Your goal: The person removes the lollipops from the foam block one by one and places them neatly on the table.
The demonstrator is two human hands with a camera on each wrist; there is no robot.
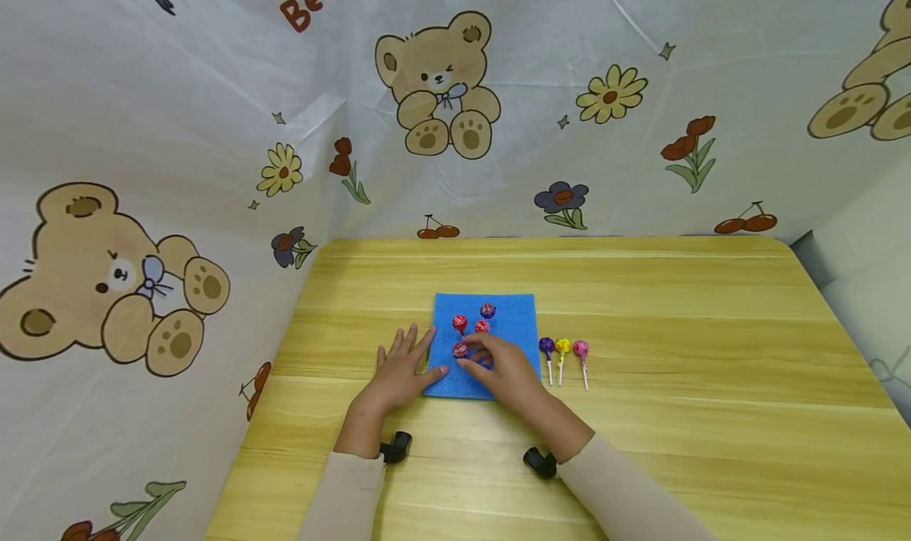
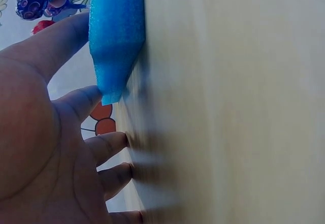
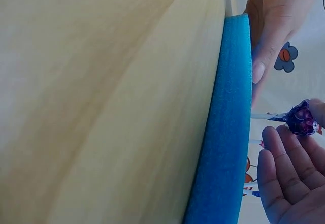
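A blue foam block (image 1: 523, 339) lies on the wooden table. My right hand (image 1: 512, 375) pinches the wrapped head of a dark purple-and-red lollipop (image 1: 460, 351) between thumb and fingers. In the right wrist view that lollipop's (image 3: 303, 120) white stick meets the foam. Behind it a red lollipop (image 1: 459, 321), a pinkish-red lollipop (image 1: 481, 327) and a dark purple lollipop (image 1: 487, 311) stand in the block. My left hand (image 1: 398, 379) is spread at the block's left side. Its thumb and index finger touch the foam (image 2: 117, 36), while other fingertips rest on the table.
Right of the block, a purple lollipop (image 1: 546, 344), a yellow lollipop (image 1: 562, 345) and a pink lollipop (image 1: 581, 347) lie in a row on the table (image 1: 676, 367). A bear-printed cloth (image 1: 512, 185) hangs behind and on the left.
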